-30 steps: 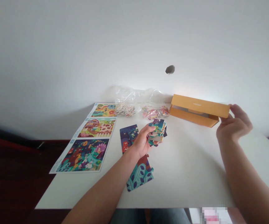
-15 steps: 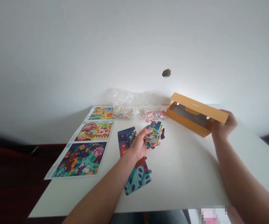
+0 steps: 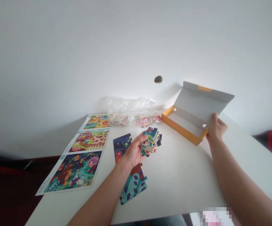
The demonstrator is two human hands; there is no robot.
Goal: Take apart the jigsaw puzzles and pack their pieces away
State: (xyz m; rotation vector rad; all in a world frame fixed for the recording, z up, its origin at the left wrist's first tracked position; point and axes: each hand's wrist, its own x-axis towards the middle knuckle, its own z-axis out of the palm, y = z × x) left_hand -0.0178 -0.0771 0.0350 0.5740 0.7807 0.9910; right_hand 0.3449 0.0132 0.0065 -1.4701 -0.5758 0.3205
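Observation:
My left hand (image 3: 136,151) is closed around a stack of colourful puzzle pieces (image 3: 151,140), held just above the white table (image 3: 185,175). My right hand (image 3: 214,127) grips the near right corner of an orange cardboard box (image 3: 181,130). The box's grey-lined lid (image 3: 200,102) stands raised and the inside looks empty. A partly joined strip of puzzle (image 3: 127,166) lies on the table under my left wrist, dark blue at the far end and teal with leaves at the near end.
Three printed picture cards (image 3: 79,153) lie in a row along the table's left edge. Two clear bags of loose puzzle pieces (image 3: 133,114) sit at the back against the white wall. A dark mark (image 3: 158,79) is on the wall.
My right hand has swung the box's lid up from nearly shut to wide open. My left hand has stayed in place with the pieces. The view has tilted slightly.

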